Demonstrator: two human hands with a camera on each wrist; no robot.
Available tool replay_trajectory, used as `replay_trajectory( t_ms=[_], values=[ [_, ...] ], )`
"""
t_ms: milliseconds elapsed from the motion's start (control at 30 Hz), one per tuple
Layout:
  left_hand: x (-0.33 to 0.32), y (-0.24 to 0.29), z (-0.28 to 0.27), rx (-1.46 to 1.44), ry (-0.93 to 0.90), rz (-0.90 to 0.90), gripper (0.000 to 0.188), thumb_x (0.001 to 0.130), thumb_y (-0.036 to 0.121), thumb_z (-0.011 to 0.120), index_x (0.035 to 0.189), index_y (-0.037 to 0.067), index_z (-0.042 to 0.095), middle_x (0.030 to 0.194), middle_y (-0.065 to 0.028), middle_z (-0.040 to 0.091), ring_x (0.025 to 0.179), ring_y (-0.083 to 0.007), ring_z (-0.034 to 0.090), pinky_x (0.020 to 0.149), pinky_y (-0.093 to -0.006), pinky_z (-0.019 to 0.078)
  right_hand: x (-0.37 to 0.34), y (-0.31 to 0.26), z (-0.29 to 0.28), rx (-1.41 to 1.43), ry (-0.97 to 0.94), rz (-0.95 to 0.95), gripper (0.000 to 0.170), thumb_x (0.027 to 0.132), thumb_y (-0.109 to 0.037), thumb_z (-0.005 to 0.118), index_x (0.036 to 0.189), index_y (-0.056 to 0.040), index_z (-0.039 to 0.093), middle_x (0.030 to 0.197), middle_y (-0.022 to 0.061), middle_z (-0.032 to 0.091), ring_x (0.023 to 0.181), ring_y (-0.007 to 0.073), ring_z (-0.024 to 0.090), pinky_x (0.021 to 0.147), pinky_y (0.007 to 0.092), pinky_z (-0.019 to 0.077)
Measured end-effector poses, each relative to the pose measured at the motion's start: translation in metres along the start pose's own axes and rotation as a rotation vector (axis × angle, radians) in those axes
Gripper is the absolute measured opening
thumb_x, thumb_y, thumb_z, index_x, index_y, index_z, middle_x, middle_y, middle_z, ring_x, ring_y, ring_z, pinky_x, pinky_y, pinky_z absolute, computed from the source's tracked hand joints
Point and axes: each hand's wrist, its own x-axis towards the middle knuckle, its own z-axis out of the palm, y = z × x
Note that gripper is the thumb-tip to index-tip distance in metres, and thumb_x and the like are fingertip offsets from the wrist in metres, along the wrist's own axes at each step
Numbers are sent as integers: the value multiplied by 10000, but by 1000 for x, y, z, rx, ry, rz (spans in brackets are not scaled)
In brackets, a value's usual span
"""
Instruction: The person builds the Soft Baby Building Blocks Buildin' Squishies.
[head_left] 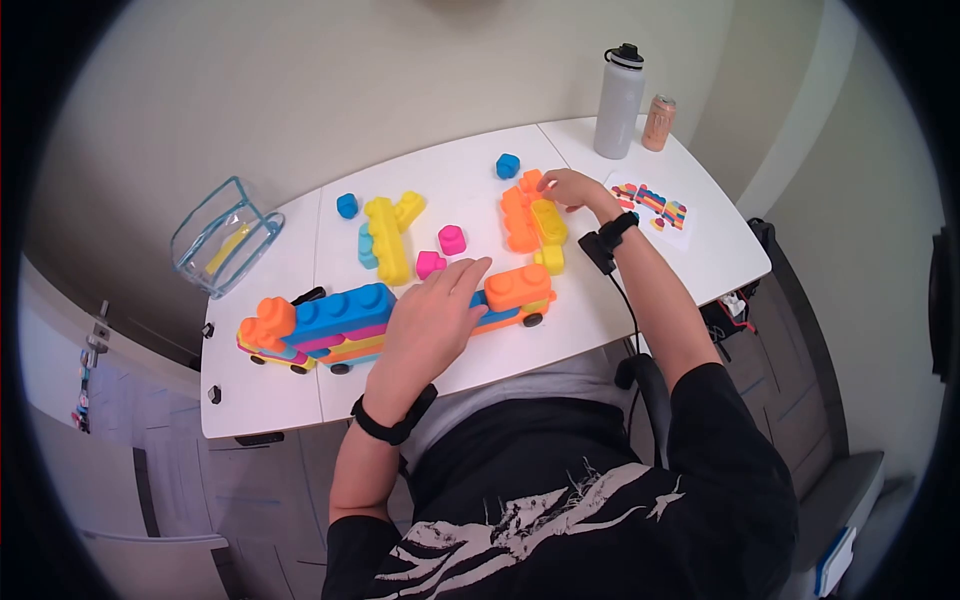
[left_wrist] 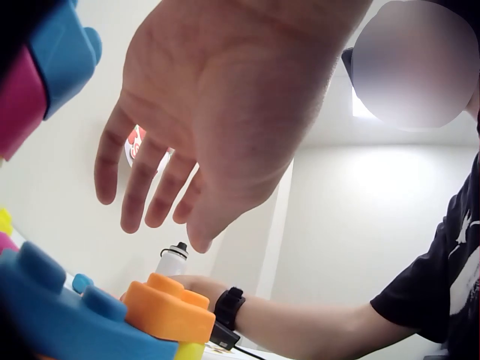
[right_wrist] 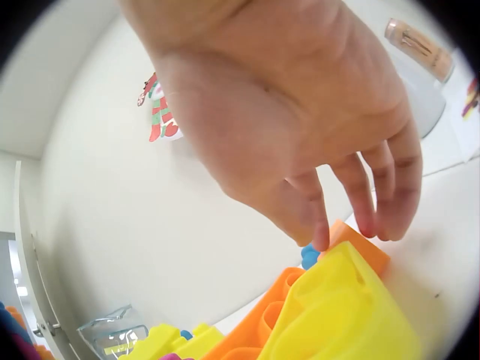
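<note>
Two hands: left hand released over the centre-left toy-block train; I can't tell if right hand grips the orange blocks, mid-frame, probably placed for easy reach.

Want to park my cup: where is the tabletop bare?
Bare: the far edge between the two small blue blocks, and the left end between the clear bag and block vehicle. Crowded: around the right hand, among orange blocks and yellow ones.
</note>
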Motion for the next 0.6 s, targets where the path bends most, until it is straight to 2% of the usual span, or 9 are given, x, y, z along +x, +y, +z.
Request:
replay_trajectory(
  t_ms=[167, 267, 333, 367, 433, 467, 533, 567, 600],
  values=[
    [-5, -7, -4, 9, 17, 19, 478, 901, 114, 780, 1356, 60, 639, 1297, -155, 700, 1165, -361, 679, 947, -442, 568, 13, 13, 7, 209, -41, -3, 361, 942, -261, 723, 1281, -138, 734, 1264, 52, 717, 1075, 177, 693, 877, 352, 604],
    [-7, -7, -8, 14, -7, 7, 468, 903, 115, 779, 1347, 63, 643, 1286, -153, 701, 1164, -359, 679, 943, -444, 568, 15, 17, 7, 272, -27, -120, 340, 923, -199, 744, 1257, -131, 756, 1199, 24, 731, 1080, 163, 684, 886, 332, 587],
    [-9, -7, -11, 22, 4, 10, 461, 903, 116, 780, 1341, 62, 645, 1281, -151, 702, 1164, -358, 679, 938, -443, 567, 13, 13, 4, 226, 166, -180, 325, 906, -130, 751, 1229, -101, 770, 1136, 17, 746, 1086, 143, 673, 881, 310, 572],
    [-9, -8, -12, 25, 9, 14, 455, 902, 116, 780, 1334, 61, 647, 1275, -148, 703, 1164, -356, 679, 934, -442, 567, 10, 9, 3, 227, 164, -182, 325, 906, -130, 751, 1229, -101, 770, 1136, 17, 746, 1086, 143, 673, 881, 310, 572],
    [-9, -8, -15, 37, 40, 10, 451, 889, 108, 790, 1316, 56, 652, 1255, -133, 702, 1145, -333, 684, 930, -433, 565, -6, -2, -2, 370, 272, -329, 330, 893, -113, 762, 1221, -76, 765, 1081, 18, 751, 1063, 121, 660, 879, 303, 559],
    [-10, -8, -16, 49, 71, 6, 448, 877, 99, 800, 1297, 51, 656, 1234, -117, 702, 1126, -309, 689, 925, -423, 563, -27, -15, -6, 373, 270, -327, 330, 893, -113, 762, 1221, -76, 765, 1081, 18, 751, 1063, 121, 660, 879, 303, 559],
    [-9, -9, -17, 20, 111, -9, 473, 855, 79, 812, 1298, 61, 648, 1257, -116, 690, 1142, -318, 679, 935, -426, 562, -80, -50, -12, 400, 213, -466, 316, 893, -90, 770, 1206, -54, 754, 1086, 20, 739, 1051, 100, 642, 911, 290, 546],
    [-9, -10, -18, -8, 154, -24, 501, 833, 59, 825, 1299, 72, 641, 1280, -116, 677, 1158, -328, 669, 945, -429, 561, -97, -59, -9, 405, 206, -467, 316, 893, -90, 770, 1206, -54, 754, 1086, 20, 739, 1051, 100, 642, 911, 290, 546],
    [-8, -10, -19, -4, 152, -29, 501, 833, 59, 825, 1299, 72, 641, 1280, -116, 677, 1158, -328, 669, 945, -429, 561, -112, -66, -6, 473, 74, -562, 296, 911, -89, 763, 1202, -41, 742, 1101, 19, 727, 1055, 100, 635, 931, 292, 543]
  ],
)
